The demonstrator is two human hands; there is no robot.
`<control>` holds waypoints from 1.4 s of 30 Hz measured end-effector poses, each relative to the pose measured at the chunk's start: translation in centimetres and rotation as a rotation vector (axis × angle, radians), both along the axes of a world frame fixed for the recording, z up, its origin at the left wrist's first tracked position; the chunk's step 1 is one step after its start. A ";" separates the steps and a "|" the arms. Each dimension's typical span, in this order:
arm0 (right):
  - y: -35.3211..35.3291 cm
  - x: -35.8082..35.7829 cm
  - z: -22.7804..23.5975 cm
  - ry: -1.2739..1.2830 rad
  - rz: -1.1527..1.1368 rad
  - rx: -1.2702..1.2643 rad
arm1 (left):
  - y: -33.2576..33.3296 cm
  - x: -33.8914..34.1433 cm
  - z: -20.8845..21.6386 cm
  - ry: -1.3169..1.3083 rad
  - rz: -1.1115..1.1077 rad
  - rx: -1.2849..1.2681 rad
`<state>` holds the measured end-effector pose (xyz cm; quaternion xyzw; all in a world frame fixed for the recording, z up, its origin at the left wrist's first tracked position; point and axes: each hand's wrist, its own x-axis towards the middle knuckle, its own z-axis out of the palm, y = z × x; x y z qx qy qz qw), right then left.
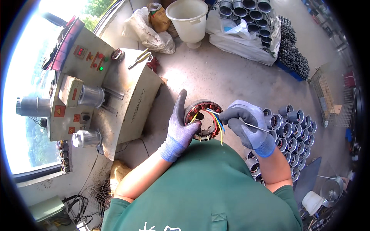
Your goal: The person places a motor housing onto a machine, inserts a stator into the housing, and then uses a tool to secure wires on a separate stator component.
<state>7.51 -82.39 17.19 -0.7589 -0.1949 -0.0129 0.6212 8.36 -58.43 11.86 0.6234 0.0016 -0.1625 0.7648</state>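
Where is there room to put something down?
The grey concrete floor beyond the round, red-wound metal ring has bare room, stretching to the crumpled white plastic sacking. A smaller bare patch on the beige, box-shaped bench lies between the green-handled pliers and the thin metal rods. It's crowded on the right, where open silver metal cylinders are packed together.

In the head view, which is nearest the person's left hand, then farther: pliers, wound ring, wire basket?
From the left hand:
1. Wound ring, in its hold.
2. Pliers, ahead and left.
3. Wire basket, far right.
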 end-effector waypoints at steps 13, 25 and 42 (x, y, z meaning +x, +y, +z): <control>1.4 3.0 2.0 -0.141 0.178 -0.332 | -0.5 -0.3 0.3 -0.126 -0.057 0.262; 1.1 2.8 -2.4 -0.201 0.125 -0.329 | -0.7 1.5 -0.7 -0.161 -0.196 0.474; 0.8 -1.2 -5.7 0.768 -0.049 0.283 | -0.7 1.6 2.0 0.191 -0.200 0.076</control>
